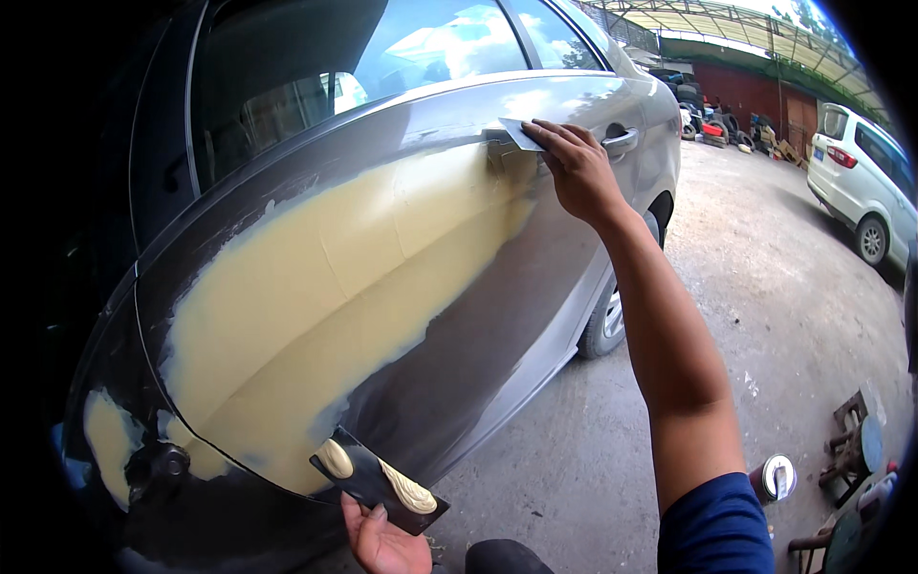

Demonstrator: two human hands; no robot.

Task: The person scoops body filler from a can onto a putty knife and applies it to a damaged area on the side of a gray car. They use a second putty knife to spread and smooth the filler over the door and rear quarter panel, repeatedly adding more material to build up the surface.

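Observation:
My right hand (579,172) is closed on a thin, pale putty spreader (517,133), whose blade lies against the upper part of the grey car door (459,368), just left of the door handle (622,142). A broad patch of cream-yellow body filler (316,258) covers much of this door, smooth with a few fine ridges. Low in front, my left hand (390,547) grips a dark flat palette (366,481) by its lower edge. Two lumps of cream putty (409,491) sit on the palette. Most of the fingers under it are hidden.
A smaller filler patch (110,435) marks the adjoining panel at left. An open tin (773,478) stands on the concrete floor (564,440) at right, near small stools (865,445). Farther back are a white van (865,172) and piled tyres (717,127).

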